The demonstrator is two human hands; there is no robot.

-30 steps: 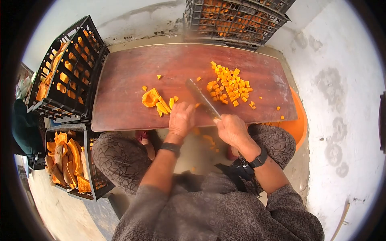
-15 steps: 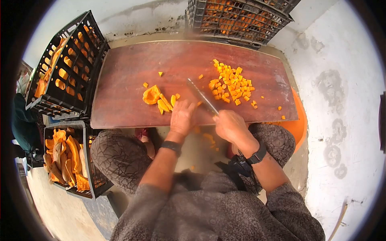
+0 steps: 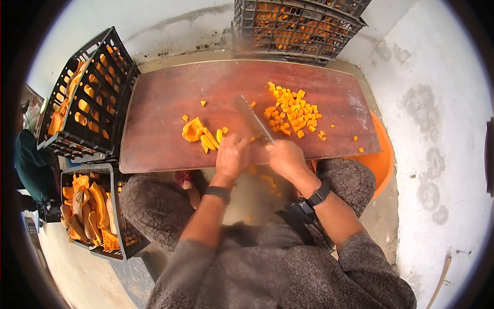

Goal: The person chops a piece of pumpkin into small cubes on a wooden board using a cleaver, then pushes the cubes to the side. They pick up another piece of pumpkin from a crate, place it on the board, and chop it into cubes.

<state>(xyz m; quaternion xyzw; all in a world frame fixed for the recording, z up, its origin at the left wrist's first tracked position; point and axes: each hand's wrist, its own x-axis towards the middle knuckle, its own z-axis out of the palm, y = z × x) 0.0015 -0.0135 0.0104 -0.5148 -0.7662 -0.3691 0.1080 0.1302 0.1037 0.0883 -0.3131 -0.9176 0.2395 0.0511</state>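
Note:
My right hand (image 3: 286, 158) is wrapped round the handle of a knife (image 3: 257, 121), whose blade points up and left over the reddish-brown board (image 3: 164, 103). At the board's near edge, my left hand (image 3: 232, 156) has its fingers curled down, a bit of orange pumpkin showing at the fingertips beside the blade; most of that piece is hidden. Just left of these fingers lie cut pumpkin strips (image 3: 209, 139) and a curved pumpkin chunk (image 3: 193, 130). A heap of pumpkin cubes (image 3: 296, 110) is spread to the right of the knife.
Black crates with pumpkin stand at the left, one upper (image 3: 87, 103) and one lower (image 3: 119, 216). More stacked crates (image 3: 298, 31) are behind the board. An orange basin (image 3: 383, 154) sits under its right end, near a white wall (image 3: 427, 118). At far left, a person's dark clothing (image 3: 33, 165) shows.
The knife blade has tilted so that more of its flat side shows, and my right hand sits slightly further left. My view has shifted slightly. The cube heap looks the same.

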